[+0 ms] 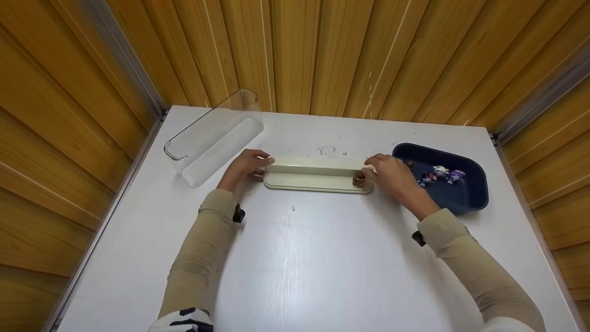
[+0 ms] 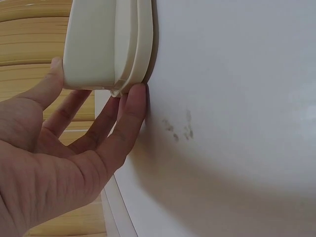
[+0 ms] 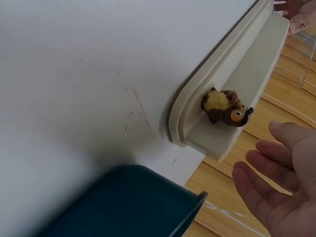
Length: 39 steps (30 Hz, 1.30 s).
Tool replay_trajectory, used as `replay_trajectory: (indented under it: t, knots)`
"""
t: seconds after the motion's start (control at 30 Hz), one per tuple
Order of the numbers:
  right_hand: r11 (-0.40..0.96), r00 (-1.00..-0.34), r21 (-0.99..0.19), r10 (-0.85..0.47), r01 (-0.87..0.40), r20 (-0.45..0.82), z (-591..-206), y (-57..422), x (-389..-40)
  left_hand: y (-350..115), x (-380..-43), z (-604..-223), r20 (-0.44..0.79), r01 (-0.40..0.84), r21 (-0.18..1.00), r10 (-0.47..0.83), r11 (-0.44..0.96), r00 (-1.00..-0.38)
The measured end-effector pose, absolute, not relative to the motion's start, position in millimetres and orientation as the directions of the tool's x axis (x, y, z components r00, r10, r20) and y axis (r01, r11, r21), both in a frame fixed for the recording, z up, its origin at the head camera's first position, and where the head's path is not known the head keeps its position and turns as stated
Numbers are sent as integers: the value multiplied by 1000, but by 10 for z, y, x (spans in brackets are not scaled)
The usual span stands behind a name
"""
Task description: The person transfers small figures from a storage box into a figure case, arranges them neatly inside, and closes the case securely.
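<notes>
A long cream plastic tray point(image 1: 318, 185) with a stepped, raised back lies crosswise on the white table. My left hand point(image 1: 249, 166) grips its left end; in the left wrist view the thumb is at one corner and the curved fingers point(image 2: 129, 111) touch the rim. A small brown toy figure point(image 3: 224, 106) with a pale yellow belly lies at the tray's right end. Close by is my right hand point(image 1: 392, 177), and in the right wrist view its loosely bent fingers point(image 3: 266, 165) stand apart from figure and tray, with nothing in them.
A dark blue bin point(image 1: 474, 184) at the right contains several small toy figures point(image 1: 441, 172). To the back left stands a long clear plastic container point(image 1: 216, 138). Wood-patterned panels point(image 1: 295, 55) rise behind and at both sides of the table point(image 1: 295, 267).
</notes>
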State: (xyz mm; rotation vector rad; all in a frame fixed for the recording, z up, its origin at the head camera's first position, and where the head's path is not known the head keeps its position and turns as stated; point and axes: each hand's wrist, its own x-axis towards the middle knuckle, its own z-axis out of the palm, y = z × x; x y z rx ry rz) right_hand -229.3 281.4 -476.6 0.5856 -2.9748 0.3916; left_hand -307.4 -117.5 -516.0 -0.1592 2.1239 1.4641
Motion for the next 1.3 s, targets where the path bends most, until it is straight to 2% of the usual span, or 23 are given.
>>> replay_trajectory:
  t: [0.27,0.5,0.63,0.8,0.97,1.3]
  knots:
    - [892,-910,-179,-403,-415,97,-4461,3165,-2415,-1172,-3082,-5179,-488,-375,831,214,411,-846]
    - [878,-889,-201,-454,-435,-55,-4167,3529,-2574,-1171,-3103,-5161,-488,-362,824,221,436,-844]
    - [866,-858,-163,-494,-473,-138,-4084,3706,-2673,-1169,-3111,-5154,-501,-383,820,210,425,-840]
    - [878,-846,-157,-478,-452,-238,-4153,3899,-2765,-1169,-3112,-5161,-511,-397,816,205,420,-835]
    - [897,-846,-213,-438,-387,-305,-4304,4032,-2812,-1180,-3097,-5177,-501,-385,822,210,420,-839]
    - [905,-861,-321,-384,-279,-333,-4482,4082,-2988,-1195,-3096,-5192,-496,-387,830,217,401,-841]
